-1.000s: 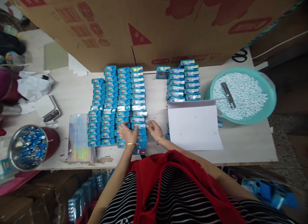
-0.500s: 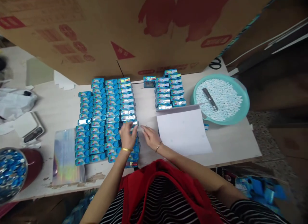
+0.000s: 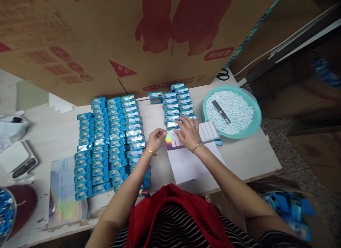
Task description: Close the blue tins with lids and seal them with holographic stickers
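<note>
My left hand (image 3: 156,136) is pinched at the left end of a strip of holographic stickers (image 3: 191,135) that lies across the top of a white sheet (image 3: 189,163). My right hand (image 3: 188,132) lies on that strip with its fingers spread flat. What the left fingers pinch is too small to name. A large block of blue tins (image 3: 112,138) in rows stands left of my hands. Behind my right hand sits a smaller block of blue tins (image 3: 177,102).
A teal basin (image 3: 231,111) of white pellets with a metal tool in it stands at the right. A big cardboard box (image 3: 119,38) walls the back. A holographic sheet (image 3: 65,191), a scale (image 3: 20,161) and a bowl of blue pieces (image 3: 6,210) lie left.
Both hands left the near end of the big tin block and moved right to the white sheet. Its top is now folded back, showing the sticker strip. The view swung right.
</note>
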Available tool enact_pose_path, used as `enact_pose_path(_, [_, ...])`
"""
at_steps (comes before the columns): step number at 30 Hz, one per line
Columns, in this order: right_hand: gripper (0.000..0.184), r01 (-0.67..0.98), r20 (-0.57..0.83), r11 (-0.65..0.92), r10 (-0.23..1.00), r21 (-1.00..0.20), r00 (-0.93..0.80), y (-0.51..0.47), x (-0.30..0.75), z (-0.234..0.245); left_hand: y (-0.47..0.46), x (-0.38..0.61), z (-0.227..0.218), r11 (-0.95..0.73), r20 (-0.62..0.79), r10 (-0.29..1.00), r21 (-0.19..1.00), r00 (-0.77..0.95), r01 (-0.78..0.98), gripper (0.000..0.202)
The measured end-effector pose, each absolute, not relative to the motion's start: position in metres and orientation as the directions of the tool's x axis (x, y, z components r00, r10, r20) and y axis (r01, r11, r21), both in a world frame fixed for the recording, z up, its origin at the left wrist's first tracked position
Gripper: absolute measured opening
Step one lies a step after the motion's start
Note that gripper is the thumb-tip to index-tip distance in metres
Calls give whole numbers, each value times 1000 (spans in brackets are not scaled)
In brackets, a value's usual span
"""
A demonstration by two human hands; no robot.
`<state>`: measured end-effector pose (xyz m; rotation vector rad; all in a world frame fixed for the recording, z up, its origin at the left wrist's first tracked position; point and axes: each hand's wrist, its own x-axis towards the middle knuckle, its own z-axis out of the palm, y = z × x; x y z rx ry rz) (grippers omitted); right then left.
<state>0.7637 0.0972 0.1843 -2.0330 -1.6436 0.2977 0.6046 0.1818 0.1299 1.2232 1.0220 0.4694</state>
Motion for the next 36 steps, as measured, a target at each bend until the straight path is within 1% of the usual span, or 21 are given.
enact_pose_path(2, [26,863,1,-105,993,-494,121,101,763,182,179,590,140,136,-258,764,960,592,243,14])
enact_pose_path(3, [26,864,-58,-88,996,-495,68,103,762,181,178,584,145,11,-199,755,957,625,291,14])
enact_pose_path(4, [27,867,-103,-76,994,-493,28,104,759,180,177,579,150,-135,-139,743,927,655,349,14])
enact_pose_path(5, [27,873,-135,-72,991,-483,7,106,757,180,177,575,155,-289,-76,727,867,683,405,16])
enact_pose_path(6, [27,881,-157,-74,988,-467,-1,107,754,181,176,572,158,-435,-16,705,779,709,451,17])
enact_pose_path(8, [26,897,-203,-88,979,-434,-2,111,750,183,174,570,163,-649,79,657,567,750,508,21])
enact_pose_path(10, [26,902,-257,-111,966,-417,0,114,748,187,171,570,164,-749,142,619,401,773,527,23])
enact_pose_path(12, [25,900,-297,-128,955,-416,-2,118,749,190,167,571,162,-786,183,600,313,779,533,25])
enact_pose_path(13, [25,899,-309,-133,951,-417,-2,119,750,192,165,572,161,-792,193,597,294,778,535,27])
enact_pose_path(15, [26,898,-324,-142,946,-416,0,122,753,192,160,575,158,-787,191,603,298,774,540,29])
enact_pose_path(19, [25,899,-331,-155,944,-409,12,122,758,186,153,581,155,-735,136,636,408,759,542,30])
enact_pose_path(22, [26,902,-294,-139,956,-409,14,120,762,178,148,586,156,-679,105,667,492,738,544,28])
enact_pose_path(27, [27,928,-263,-154,963,-340,63,118,773,165,129,588,162,-682,99,648,515,755,518,17])
enact_pose_path(29, [26,940,-215,-160,972,-302,96,117,779,162,118,584,169,-655,103,657,568,747,498,14])
enact_pose_path(30, [25,940,-167,-164,979,-299,118,115,780,161,113,581,173,-615,103,684,614,723,495,12])
enact_pose_path(31, [24,933,-103,-170,984,-318,144,111,781,161,107,576,178,-552,97,728,672,679,495,9])
enact_pose_path(32, [25,914,-29,-168,985,-369,169,106,778,162,103,570,182,-461,83,786,739,612,492,7])
enact_pose_path(34, [33,821,90,-115,976,-559,198,91,765,164,96,556,190,-214,8,906,870,423,444,8])
enact_pose_path(35, [38,738,114,-76,972,-671,204,82,754,166,94,549,193,-78,-57,944,918,325,389,10])
enact_pose_path(36, [41,637,109,-45,974,-770,201,73,741,167,91,541,195,49,-134,960,946,245,322,13])
